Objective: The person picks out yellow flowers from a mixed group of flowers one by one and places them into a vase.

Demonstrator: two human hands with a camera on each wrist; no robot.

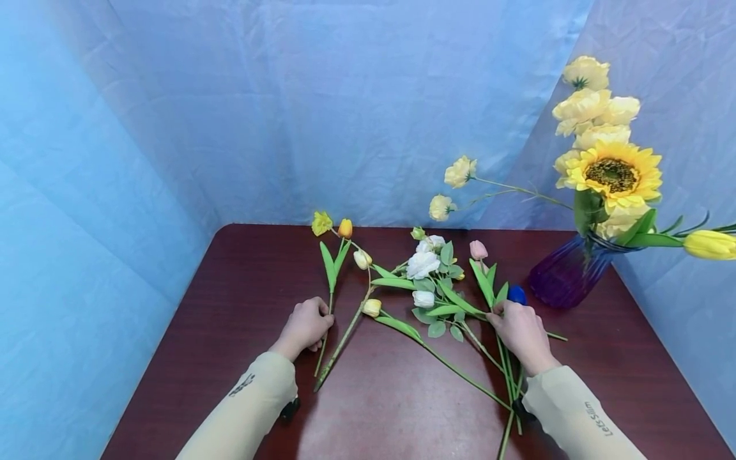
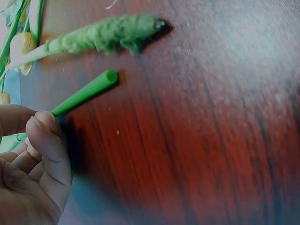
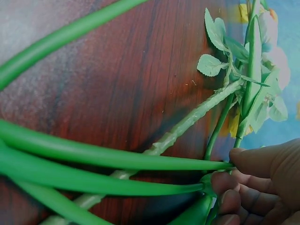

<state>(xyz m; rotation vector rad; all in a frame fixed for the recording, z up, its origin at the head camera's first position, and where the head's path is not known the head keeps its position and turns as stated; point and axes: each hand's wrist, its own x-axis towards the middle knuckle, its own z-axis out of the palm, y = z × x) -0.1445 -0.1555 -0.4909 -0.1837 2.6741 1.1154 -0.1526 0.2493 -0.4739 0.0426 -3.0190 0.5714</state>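
Observation:
My left hand [image 1: 305,322] pinches the green stem of an orange tulip [image 1: 345,228] between thumb and fingers. The cut end of that stem [image 2: 86,93] sticks out past the fingertips in the left wrist view. Beside it lies a knobbly green stem [image 1: 345,338] bearing a yellow flower [image 1: 322,223]. On the right, my right hand [image 1: 520,332] pinches a thin green tulip stem among several crossing stems [image 3: 103,152]. A white tulip [image 1: 423,299], a pink tulip [image 1: 478,250] and a white rose [image 1: 423,264] lie around that hand. Part of the held stem is hidden by the fingers.
A blue-purple glass vase [image 1: 566,275] holding a sunflower [image 1: 614,174], cream flowers [image 1: 582,105] and a yellow tulip [image 1: 710,245] stands at the back right. A blue object [image 1: 517,294] lies behind my right hand. Pale tulips [image 1: 372,308] lie mid-table. Blue cloth [image 1: 345,115] surrounds the dark red table [image 1: 241,275].

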